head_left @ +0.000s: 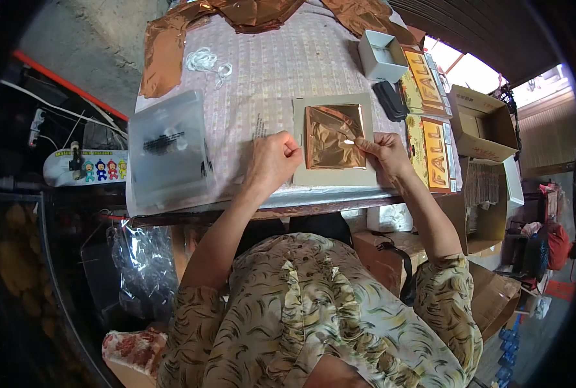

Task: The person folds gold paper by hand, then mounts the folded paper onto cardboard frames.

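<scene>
A folded copper-coloured foil sheet (336, 137) lies on a grey-beige card (369, 110) in front of me. My right hand (388, 155) grips the right side, its thumb on the foil and its other fingers by the card's edge. To the left of the card, my left hand (275, 161) is closed with the fingertips curled together. Anything inside that pinch is too small to make out. Beside that hand lies what looks like a clear plastic bag with small printed text (260, 127).
A stack of clear plastic bags (165, 145) lies left. White cord (202, 59) and large copper foil pieces (162, 61) are farther back. At right are a white box (383, 55), a black case (389, 101) and orange "FALL" packs (435, 152). An open carton (484, 123) stands beyond.
</scene>
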The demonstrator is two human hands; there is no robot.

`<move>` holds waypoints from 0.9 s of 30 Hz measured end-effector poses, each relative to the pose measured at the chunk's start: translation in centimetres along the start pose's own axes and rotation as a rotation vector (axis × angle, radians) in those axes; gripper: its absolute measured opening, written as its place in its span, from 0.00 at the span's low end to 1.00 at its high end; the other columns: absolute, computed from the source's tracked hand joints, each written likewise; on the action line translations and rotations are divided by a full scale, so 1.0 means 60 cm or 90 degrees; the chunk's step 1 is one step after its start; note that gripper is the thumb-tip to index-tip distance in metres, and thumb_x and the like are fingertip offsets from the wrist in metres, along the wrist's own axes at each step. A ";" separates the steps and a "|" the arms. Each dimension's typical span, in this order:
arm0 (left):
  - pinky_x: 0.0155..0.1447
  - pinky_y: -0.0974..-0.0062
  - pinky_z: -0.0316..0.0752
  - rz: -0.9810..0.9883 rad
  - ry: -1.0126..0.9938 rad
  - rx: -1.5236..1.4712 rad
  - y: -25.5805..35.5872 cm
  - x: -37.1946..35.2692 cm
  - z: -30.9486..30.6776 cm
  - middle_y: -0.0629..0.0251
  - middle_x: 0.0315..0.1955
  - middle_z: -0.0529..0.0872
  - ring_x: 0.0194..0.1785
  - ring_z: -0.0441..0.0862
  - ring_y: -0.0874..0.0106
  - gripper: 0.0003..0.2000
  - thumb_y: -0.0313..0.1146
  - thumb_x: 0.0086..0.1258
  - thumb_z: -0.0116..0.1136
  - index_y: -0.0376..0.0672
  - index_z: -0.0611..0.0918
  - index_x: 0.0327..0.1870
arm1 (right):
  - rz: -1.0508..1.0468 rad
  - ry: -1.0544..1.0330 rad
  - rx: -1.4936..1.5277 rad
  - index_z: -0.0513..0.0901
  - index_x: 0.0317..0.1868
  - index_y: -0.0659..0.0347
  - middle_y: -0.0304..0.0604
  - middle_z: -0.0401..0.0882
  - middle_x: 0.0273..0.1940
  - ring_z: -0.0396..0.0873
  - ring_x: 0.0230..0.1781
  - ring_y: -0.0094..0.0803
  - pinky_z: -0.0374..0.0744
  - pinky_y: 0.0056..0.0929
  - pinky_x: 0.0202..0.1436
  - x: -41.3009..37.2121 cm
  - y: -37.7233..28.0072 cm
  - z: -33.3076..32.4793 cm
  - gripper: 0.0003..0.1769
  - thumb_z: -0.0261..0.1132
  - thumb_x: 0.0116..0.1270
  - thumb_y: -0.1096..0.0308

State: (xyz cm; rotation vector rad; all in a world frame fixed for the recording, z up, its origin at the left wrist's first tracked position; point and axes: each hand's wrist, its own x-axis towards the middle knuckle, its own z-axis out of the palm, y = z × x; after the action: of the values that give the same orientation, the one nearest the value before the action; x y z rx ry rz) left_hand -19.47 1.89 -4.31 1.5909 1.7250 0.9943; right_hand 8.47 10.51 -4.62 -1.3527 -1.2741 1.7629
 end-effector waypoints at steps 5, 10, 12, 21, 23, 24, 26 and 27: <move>0.32 0.72 0.79 -0.008 -0.035 0.050 -0.003 -0.001 -0.001 0.56 0.24 0.90 0.26 0.87 0.72 0.06 0.28 0.63 0.70 0.35 0.86 0.32 | -0.005 -0.021 0.047 0.90 0.38 0.69 0.41 0.89 0.31 0.80 0.25 0.19 0.76 0.20 0.26 -0.012 -0.008 0.012 0.07 0.71 0.72 0.73; 0.31 0.73 0.78 -0.048 -0.046 0.047 0.013 0.005 0.003 0.58 0.24 0.90 0.26 0.86 0.76 0.06 0.29 0.64 0.70 0.35 0.86 0.33 | -0.061 -0.009 0.027 0.90 0.38 0.70 0.41 0.89 0.31 0.81 0.26 0.20 0.78 0.22 0.28 -0.012 -0.013 0.024 0.07 0.71 0.73 0.74; 0.31 0.76 0.78 -0.072 -0.021 -0.065 0.002 0.008 0.013 0.62 0.24 0.89 0.26 0.85 0.78 0.06 0.29 0.66 0.70 0.36 0.86 0.34 | -0.073 0.000 0.002 0.90 0.37 0.70 0.41 0.88 0.30 0.79 0.24 0.20 0.76 0.22 0.26 -0.004 -0.001 0.015 0.07 0.71 0.73 0.74; 0.32 0.78 0.79 -0.056 -0.031 -0.111 -0.012 -0.003 0.013 0.63 0.25 0.90 0.27 0.86 0.80 0.05 0.26 0.69 0.67 0.35 0.85 0.34 | 0.002 0.015 -0.015 0.89 0.31 0.66 0.33 0.81 0.22 0.65 0.15 0.15 0.58 0.22 0.18 0.009 0.003 0.035 0.08 0.74 0.70 0.73; 0.32 0.78 0.79 -0.051 -0.031 -0.089 -0.020 -0.003 0.014 0.62 0.26 0.91 0.28 0.86 0.79 0.05 0.26 0.70 0.66 0.35 0.85 0.34 | -0.001 0.014 -0.004 0.89 0.31 0.66 0.33 0.81 0.22 0.66 0.15 0.15 0.58 0.22 0.18 0.008 -0.012 0.054 0.07 0.74 0.70 0.74; 0.32 0.78 0.79 -0.049 -0.034 -0.069 -0.024 -0.002 0.013 0.62 0.26 0.91 0.28 0.87 0.79 0.05 0.26 0.70 0.66 0.35 0.85 0.34 | -0.002 0.016 0.006 0.90 0.32 0.66 0.34 0.82 0.22 0.66 0.16 0.15 0.58 0.22 0.18 0.009 -0.019 0.060 0.07 0.73 0.70 0.74; 0.32 0.78 0.78 -0.030 -0.026 -0.088 -0.023 -0.005 0.003 0.62 0.26 0.91 0.28 0.87 0.79 0.05 0.26 0.70 0.66 0.35 0.85 0.34 | -0.001 0.001 -0.008 0.90 0.33 0.66 0.35 0.83 0.23 0.67 0.16 0.15 0.60 0.22 0.18 0.023 -0.007 0.050 0.07 0.73 0.70 0.74; 0.32 0.78 0.78 -0.016 -0.023 -0.108 -0.024 -0.005 -0.003 0.62 0.26 0.92 0.28 0.87 0.79 0.05 0.26 0.70 0.66 0.35 0.85 0.34 | 0.005 -0.012 -0.022 0.90 0.33 0.67 0.36 0.84 0.24 0.69 0.17 0.15 0.61 0.22 0.18 0.030 -0.002 0.047 0.06 0.73 0.70 0.75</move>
State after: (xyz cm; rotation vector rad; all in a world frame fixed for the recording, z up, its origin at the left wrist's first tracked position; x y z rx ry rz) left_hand -20.34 1.53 -5.42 1.4677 1.5875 1.0636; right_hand 5.22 11.11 -5.14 -1.3659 -1.3163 1.7702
